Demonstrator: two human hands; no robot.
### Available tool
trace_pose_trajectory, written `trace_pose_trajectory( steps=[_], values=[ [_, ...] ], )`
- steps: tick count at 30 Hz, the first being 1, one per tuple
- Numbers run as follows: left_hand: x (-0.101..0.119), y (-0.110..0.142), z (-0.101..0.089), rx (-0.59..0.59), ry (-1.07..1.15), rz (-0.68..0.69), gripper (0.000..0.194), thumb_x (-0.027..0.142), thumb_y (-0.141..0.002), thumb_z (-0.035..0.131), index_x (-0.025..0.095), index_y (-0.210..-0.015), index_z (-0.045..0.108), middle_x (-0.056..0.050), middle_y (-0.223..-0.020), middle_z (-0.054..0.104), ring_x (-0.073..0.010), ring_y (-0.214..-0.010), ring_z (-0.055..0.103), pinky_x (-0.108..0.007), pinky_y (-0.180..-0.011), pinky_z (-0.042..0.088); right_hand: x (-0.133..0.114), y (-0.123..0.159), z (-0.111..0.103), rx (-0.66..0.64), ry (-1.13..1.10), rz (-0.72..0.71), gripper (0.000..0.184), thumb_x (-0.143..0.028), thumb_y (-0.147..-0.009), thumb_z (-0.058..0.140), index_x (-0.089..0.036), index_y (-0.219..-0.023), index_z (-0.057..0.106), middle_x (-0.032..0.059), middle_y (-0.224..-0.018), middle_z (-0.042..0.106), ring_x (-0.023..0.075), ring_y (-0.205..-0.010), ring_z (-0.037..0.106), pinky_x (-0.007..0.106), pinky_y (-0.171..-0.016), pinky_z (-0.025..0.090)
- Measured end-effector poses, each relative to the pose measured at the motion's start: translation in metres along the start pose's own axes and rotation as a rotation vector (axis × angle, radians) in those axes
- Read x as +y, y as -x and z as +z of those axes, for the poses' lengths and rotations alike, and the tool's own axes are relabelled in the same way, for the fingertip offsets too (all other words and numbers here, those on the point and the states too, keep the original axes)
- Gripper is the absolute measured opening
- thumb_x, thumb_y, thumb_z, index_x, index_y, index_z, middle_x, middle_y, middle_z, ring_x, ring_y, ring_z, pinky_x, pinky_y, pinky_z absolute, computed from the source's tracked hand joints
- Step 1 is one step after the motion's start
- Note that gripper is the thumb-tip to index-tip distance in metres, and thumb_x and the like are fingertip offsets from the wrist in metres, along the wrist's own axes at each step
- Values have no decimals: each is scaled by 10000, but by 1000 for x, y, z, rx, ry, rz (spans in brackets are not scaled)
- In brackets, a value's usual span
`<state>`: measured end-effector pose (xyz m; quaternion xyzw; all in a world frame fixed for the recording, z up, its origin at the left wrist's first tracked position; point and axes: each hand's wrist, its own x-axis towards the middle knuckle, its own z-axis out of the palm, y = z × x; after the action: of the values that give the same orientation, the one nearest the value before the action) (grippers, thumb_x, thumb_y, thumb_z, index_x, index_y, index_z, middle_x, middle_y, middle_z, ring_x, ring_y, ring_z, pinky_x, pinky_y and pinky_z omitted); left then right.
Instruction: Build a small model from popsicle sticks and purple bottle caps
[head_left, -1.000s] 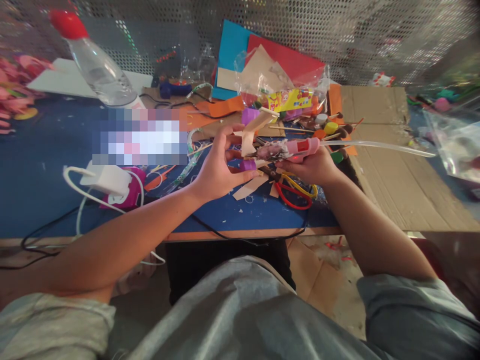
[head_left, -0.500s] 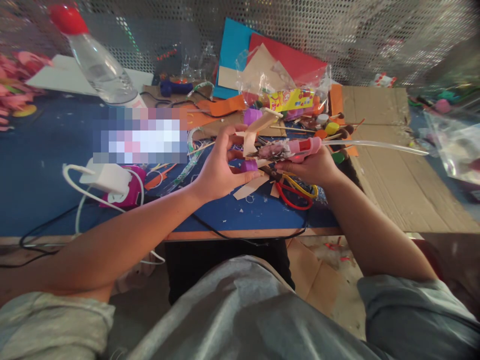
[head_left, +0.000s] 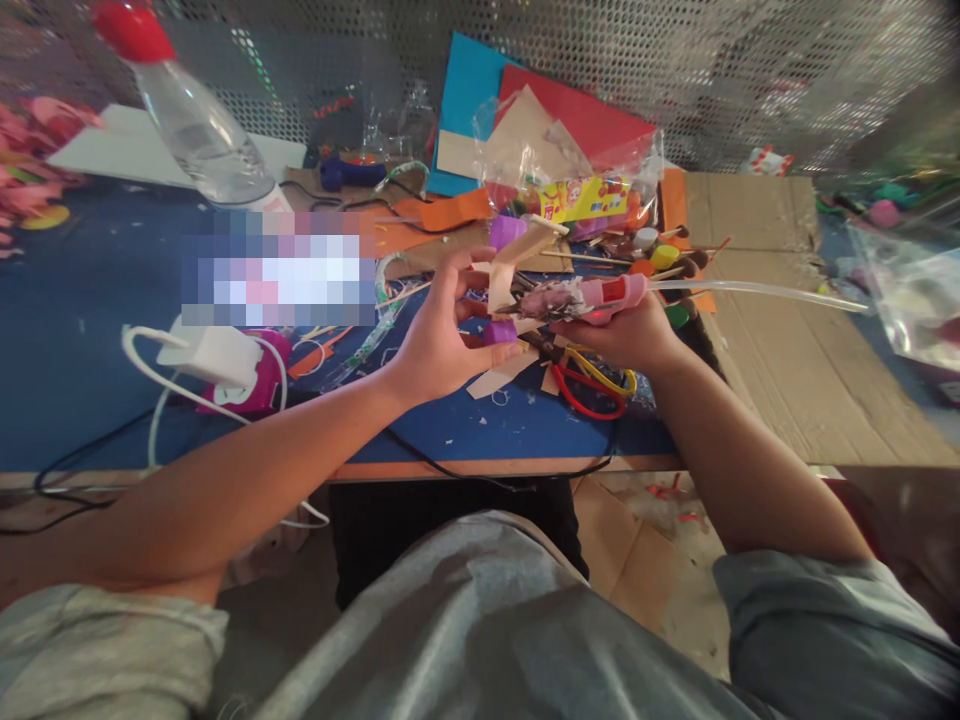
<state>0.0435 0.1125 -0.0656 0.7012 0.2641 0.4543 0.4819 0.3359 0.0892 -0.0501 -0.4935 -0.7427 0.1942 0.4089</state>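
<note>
Nearest us on the blue table [head_left: 465, 430], scissors [head_left: 592, 413] with red and yellow handles are lying beside a loose beige offcut [head_left: 499, 375]. Just beyond, our left hand [head_left: 442, 330] is curling around a beige card piece [head_left: 504, 280], thumb beside the near purple cap [head_left: 500, 332] and fingers behind; we cannot tell exactly which surfaces it is pinching. Another purple cap [head_left: 508, 233] is showing at the piece's far side. To the right, our right hand [head_left: 626, 325] is wrapping around the pink hot glue gun [head_left: 600, 293], its nozzle pointing left, close to the card; we cannot tell whether they are touching. A translucent glue stick [head_left: 757, 292] is extending right from its back.

We are judging the card piece light, bendable and easily crushed, so we are favouring a gentle hold by the caps, away from the nozzle. The gun is looking stiff and heavier, best held by its handle.

Farther off, a clear plastic packet [head_left: 581, 200] is lying before blue card [head_left: 469, 90] and red card [head_left: 585, 115].
</note>
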Motion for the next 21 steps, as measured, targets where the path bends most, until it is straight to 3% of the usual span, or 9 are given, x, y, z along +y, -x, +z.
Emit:
trace_pose_trajectory(
  steps=[6,12,21],
  values=[
    [4,-1,1,4,6,20,1036,697,-774,1063,411,-1589,491,-131,-1488,665,-301,-1087,826,-403,-741,772,-2,-1,0,-9,-27,19,267,-431,-876,951,-254,-1072,909,68,-1113,939,337,-1086,903,533,-1093,743],
    [10,-3,-1,10,11,-23,1119,754,-725,1065,406,-1609,474,-156,-1523,668,-342,-1150,814,-418,-755,769,-2,-1,0,13,-14,12,249,-431,-881,949,-262,-1061,911,60,-1087,938,339,-1086,899,554,-1088,749],
    [12,-3,-3,20,-20,-20,1154,786,-719,1054,414,-1629,449,-161,-1537,678,-336,-1137,818,-386,-730,750,2,-1,1,13,-42,28,257,-428,-870,977,-284,-1069,903,57,-1112,933,364,-1204,883,580,-1215,699]
  ],
)
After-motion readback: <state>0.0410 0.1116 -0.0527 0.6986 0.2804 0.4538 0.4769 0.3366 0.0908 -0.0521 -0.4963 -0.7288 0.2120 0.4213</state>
